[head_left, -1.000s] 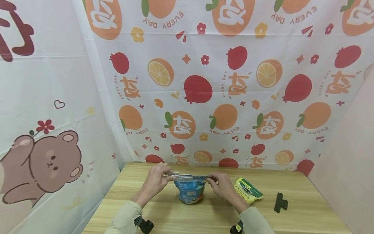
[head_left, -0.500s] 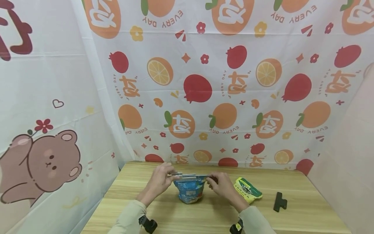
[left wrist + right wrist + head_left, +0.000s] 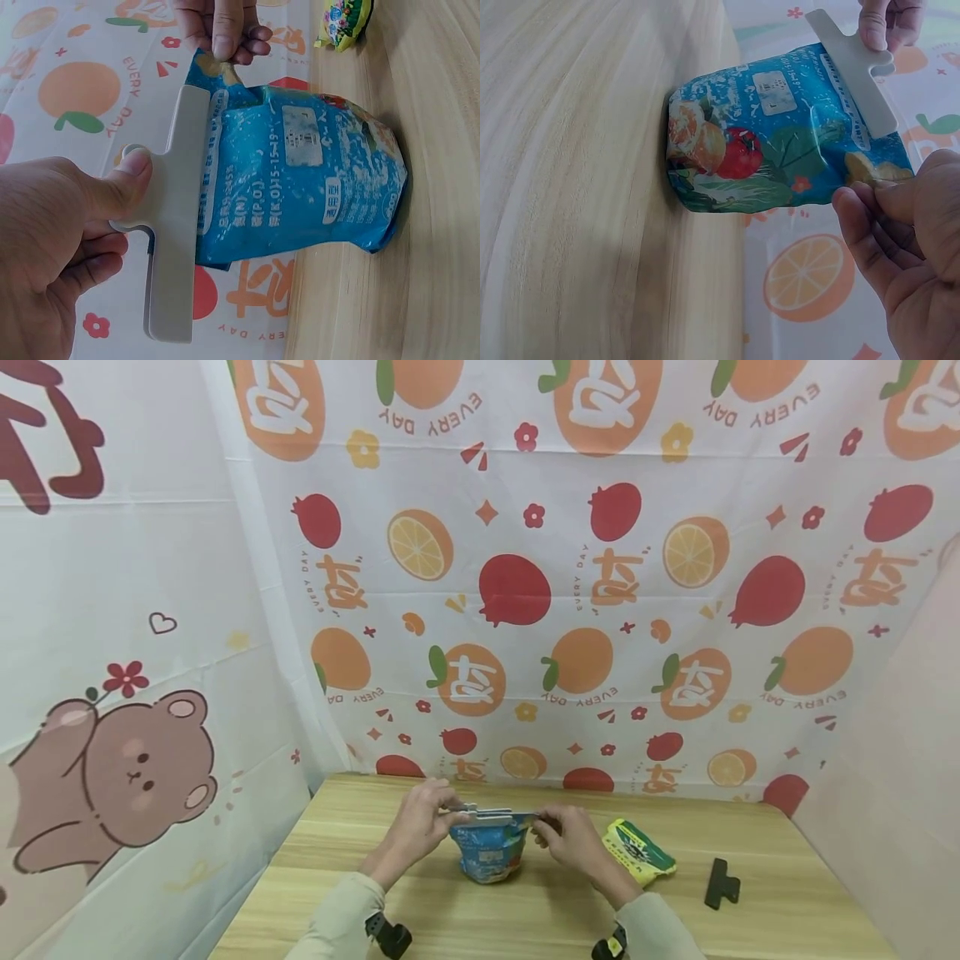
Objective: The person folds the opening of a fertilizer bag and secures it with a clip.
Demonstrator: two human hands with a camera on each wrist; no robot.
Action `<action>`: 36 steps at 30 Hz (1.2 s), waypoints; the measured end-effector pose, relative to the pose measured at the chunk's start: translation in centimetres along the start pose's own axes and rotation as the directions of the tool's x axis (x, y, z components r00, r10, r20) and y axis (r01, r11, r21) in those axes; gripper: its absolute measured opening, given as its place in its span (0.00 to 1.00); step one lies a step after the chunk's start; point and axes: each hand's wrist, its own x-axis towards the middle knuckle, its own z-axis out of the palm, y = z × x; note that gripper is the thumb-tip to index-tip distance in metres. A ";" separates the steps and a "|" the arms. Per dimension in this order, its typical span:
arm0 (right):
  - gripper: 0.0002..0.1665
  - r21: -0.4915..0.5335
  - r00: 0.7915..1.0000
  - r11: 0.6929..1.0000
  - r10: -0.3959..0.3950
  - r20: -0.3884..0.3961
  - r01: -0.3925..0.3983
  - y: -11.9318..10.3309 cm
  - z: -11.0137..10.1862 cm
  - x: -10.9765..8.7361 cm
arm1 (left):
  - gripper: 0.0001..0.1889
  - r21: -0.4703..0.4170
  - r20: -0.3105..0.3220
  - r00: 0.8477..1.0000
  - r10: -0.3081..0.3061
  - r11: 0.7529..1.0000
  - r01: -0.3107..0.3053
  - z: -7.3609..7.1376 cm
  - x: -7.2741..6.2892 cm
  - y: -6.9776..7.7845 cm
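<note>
A blue fertilizer bag (image 3: 489, 853) with fruit and vegetable pictures stands upright on the wooden table. Across its top edge lies a white bag clip (image 3: 177, 217), which my left hand (image 3: 420, 818) pinches by its handle between thumb and fingers. In the left wrist view the clip covers much of the bag's mouth and sticks out past one side. My right hand (image 3: 572, 839) pinches the bag's other top corner, plainly seen in the right wrist view beside the clip's end (image 3: 881, 120).
A yellow and green packet (image 3: 637, 852) lies on the table (image 3: 780, 877) just beyond my right hand. Farther right is a black bag clip (image 3: 722, 883). A fruit-printed cloth (image 3: 570, 610) hangs behind the table, and another cloth (image 3: 247, 735) hangs at the left.
The white clip and my left hand have shifted to the right along the bag's top edge. My right hand keeps its pinch on the corner. The head view has turned slightly.
</note>
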 end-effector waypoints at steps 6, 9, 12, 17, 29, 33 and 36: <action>0.09 0.008 1.000 1.000 -0.025 0.001 0.025 0.0 0.4 -0.1 | 0.08 -0.003 -0.014 0.999 0.032 0.999 -0.032 0.2 0.0 -0.1; 0.09 0.004 0.999 0.999 -0.034 -0.006 0.034 0.0 0.6 -0.1 | 0.09 -0.003 -0.018 0.999 0.039 0.999 -0.039 0.2 0.1 -0.1; 0.09 0.018 0.999 0.999 -0.038 -0.006 0.038 -0.1 0.6 -0.1 | 0.09 -0.001 -0.018 0.998 0.055 0.998 -0.055 0.3 0.1 0.0; 0.08 0.036 0.999 0.999 -0.032 -0.016 0.033 -0.2 0.9 -0.2 | 0.09 0.002 -0.011 0.998 0.060 0.998 -0.060 0.4 0.2 0.3; 0.09 0.089 0.999 0.996 0.018 -0.033 -0.015 -0.2 1.2 -0.1 | 0.07 -0.008 0.030 0.999 0.035 0.999 -0.034 0.6 0.6 0.8; 0.09 0.105 0.999 0.994 0.028 -0.040 -0.024 -0.2 1.1 -0.1 | 0.08 -0.019 0.034 0.999 0.022 1.000 -0.021 0.8 0.7 1.0; 0.09 0.110 0.998 0.993 0.046 -0.052 -0.041 -0.2 1.1 -0.2 | 0.07 -0.014 0.034 0.999 0.025 1.000 -0.024 0.9 0.7 1.0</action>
